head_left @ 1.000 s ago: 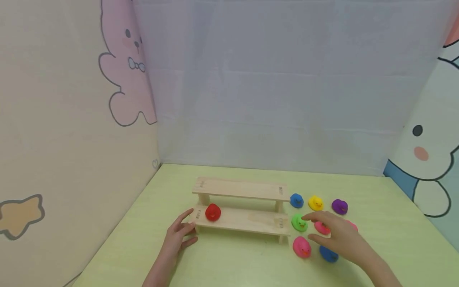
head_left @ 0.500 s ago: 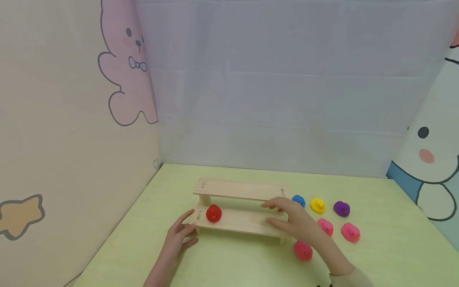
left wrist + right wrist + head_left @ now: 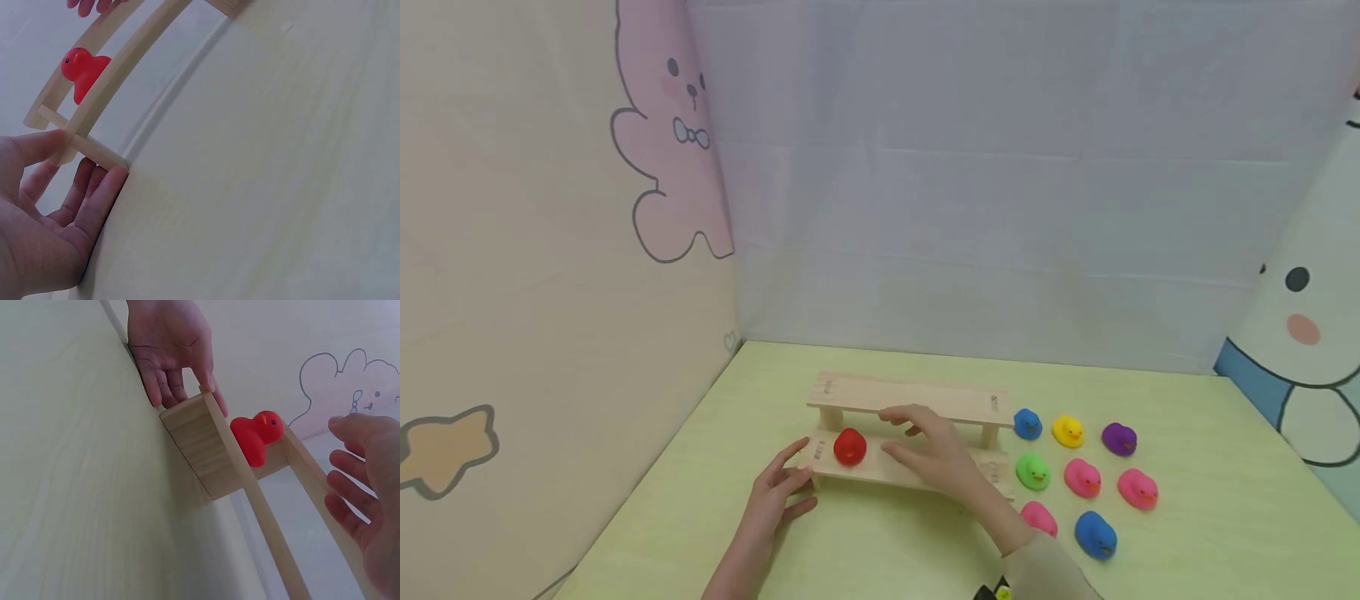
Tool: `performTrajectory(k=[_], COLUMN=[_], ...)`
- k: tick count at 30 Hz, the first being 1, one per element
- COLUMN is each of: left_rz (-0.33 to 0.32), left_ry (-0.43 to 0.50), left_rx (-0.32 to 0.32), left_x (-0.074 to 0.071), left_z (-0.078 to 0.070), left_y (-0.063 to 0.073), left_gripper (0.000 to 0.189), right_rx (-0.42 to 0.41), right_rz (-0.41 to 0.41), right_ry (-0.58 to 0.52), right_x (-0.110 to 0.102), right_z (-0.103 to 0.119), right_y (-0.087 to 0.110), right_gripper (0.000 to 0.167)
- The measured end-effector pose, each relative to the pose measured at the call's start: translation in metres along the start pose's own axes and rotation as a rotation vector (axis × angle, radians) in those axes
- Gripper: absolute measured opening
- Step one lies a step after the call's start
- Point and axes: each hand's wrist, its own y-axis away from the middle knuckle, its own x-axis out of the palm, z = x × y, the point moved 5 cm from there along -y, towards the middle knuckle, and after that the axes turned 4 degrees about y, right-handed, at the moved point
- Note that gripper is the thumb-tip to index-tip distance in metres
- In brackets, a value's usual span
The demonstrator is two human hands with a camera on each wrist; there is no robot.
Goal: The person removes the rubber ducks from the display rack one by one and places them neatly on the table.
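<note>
A red rubber duck (image 3: 850,447) sits on the lower board near the left end of a two-step wooden shelf (image 3: 910,396). My left hand (image 3: 777,490) holds the shelf's left end. In the left wrist view its thumb (image 3: 44,145) lies against the lower board, and its other fingers bear on the end support near the tabletop. Over the middle of the lower board is my right hand (image 3: 936,454), to the right of the red duck and apart from it. Nothing shows between its thumb and fingers, which the right wrist view (image 3: 369,487) shows loosely bent.
Right of the shelf stand several rubber ducks: blue (image 3: 1027,424), yellow (image 3: 1068,432), purple (image 3: 1119,439), green (image 3: 1033,472), pink (image 3: 1083,478) and a front blue one (image 3: 1096,535). My right forearm partly covers a front pink duck (image 3: 1039,518). Patterned cloth walls enclose the table.
My right hand has moved left from above the ducks to over the shelf's lower board, uncovering the green and front blue ducks. My left hand stays at the shelf's end. The red duck has not moved.
</note>
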Motion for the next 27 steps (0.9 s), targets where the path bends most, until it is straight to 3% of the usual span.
performTrajectory(k=[6,12,17,27], left_rz=[-0.008,0.000,0.007,0.013], left_ry=[-0.010,-0.014,-0.004,0.016], left_rx=[-0.014,-0.012,-0.002,0.014], left_x=[0.001,0.000,-0.001,0.000], left_z=[0.000,0.000,-0.001,-0.001], left_y=[-0.001,-0.001,0.001,0.002], left_gripper=[0.051,0.050,0.051,0.047], right_rx=[-0.039,-0.054,-0.026,0.039], right_rz=[-0.074,-0.091,-0.070,0.006], right_ry=[-0.059,-0.095,-0.012,0.075], right_x=[0.024,0.047,0.061,0.062], right_z=[0.004,0.007,0.004,0.000], right_y=[-0.007,-0.011,-0.010,-0.008], right_gripper=[0.039,0.041,0.042,0.039])
